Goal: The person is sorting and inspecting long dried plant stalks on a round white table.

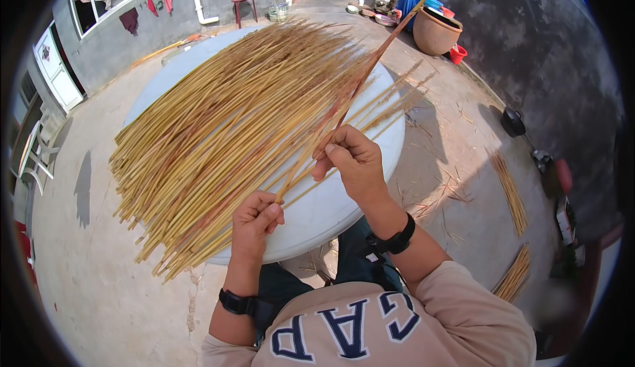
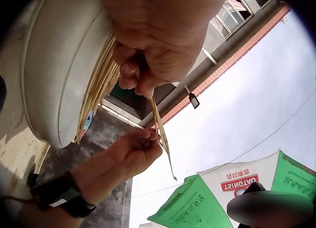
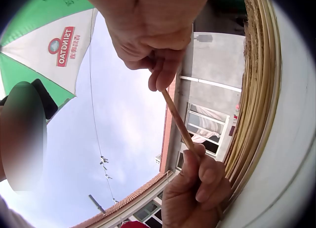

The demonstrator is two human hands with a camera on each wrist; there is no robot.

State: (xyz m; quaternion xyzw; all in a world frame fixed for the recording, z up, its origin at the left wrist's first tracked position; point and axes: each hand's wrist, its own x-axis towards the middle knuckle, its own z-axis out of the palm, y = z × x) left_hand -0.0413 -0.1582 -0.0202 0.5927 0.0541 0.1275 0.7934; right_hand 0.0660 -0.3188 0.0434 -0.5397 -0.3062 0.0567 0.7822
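Observation:
A long stalk (image 1: 379, 52), with a brown upper stretch, slants up and away between both hands. My left hand (image 1: 253, 221) grips its lower end at the table's near edge. Higher up, my right hand (image 1: 358, 165) pinches the stalk between thumb and fingers. In the right wrist view the bare stretch of stalk (image 3: 177, 118) runs straight from one hand to the other. Beside the right fingers in the left wrist view, a pale thin strip (image 2: 167, 146) stands out. Under and beyond the hands lies a broad pile of similar dry stalks (image 1: 211, 122) with feathery brown tops.
The pile covers much of a round white table (image 1: 390, 138) and overhangs its left side. Two stalk bundles (image 1: 508, 191) lie on the ground at right. A large clay pot (image 1: 436, 31) stands by the dark wall. A red stool (image 1: 245, 11) is at the back.

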